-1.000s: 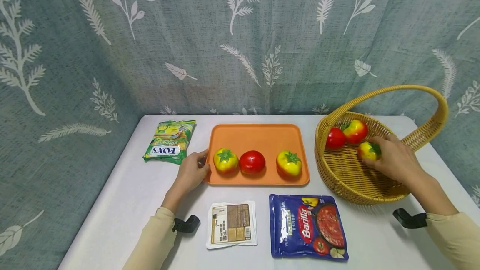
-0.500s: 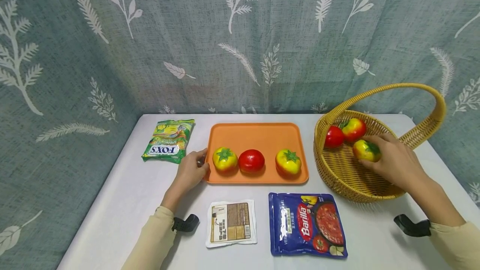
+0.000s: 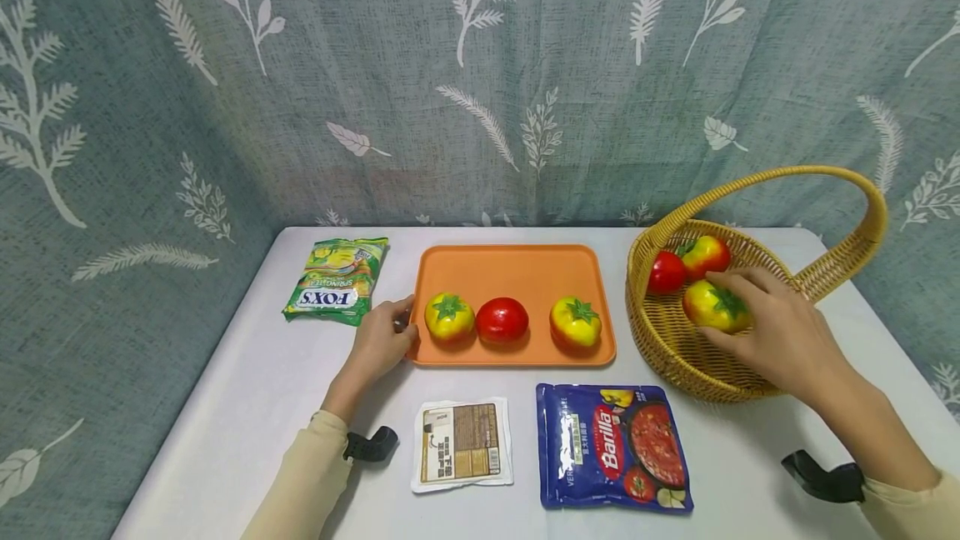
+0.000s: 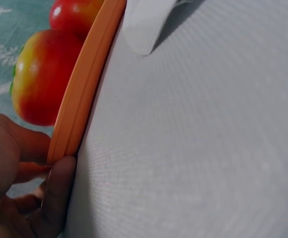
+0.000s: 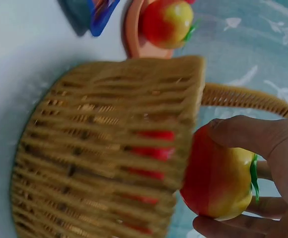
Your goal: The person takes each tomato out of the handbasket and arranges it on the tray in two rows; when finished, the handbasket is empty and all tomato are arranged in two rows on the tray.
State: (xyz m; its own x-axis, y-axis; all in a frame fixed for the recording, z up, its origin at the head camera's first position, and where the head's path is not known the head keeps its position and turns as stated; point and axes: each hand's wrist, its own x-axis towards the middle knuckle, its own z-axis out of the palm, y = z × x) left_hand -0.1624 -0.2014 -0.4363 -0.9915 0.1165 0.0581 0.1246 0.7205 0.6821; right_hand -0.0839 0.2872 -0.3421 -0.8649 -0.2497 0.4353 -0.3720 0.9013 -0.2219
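In the head view my right hand grips a yellow-and-red tomato with a green leafy top. From the right wrist the tomato shows between thumb and fingers, up at the rim of the wicker basket. A red tomato and another yellow-and-red one lie inside the basket. My left hand holds the left edge of the orange tray, its thumb and fingers at the rim in the left wrist view. On the tray sit two yellow-and-red tomatoes and a red one.
A green Fox's packet lies left of the tray. In front of it are a white-and-brown sachet and a blue Barilla pouch. The basket's tall handle arches over its right side. A patterned curtain hangs behind the white table.
My right hand has lifted the tomato from the basket's floor and carried it leftward and nearer the camera. My left hand has stayed at the tray's edge.
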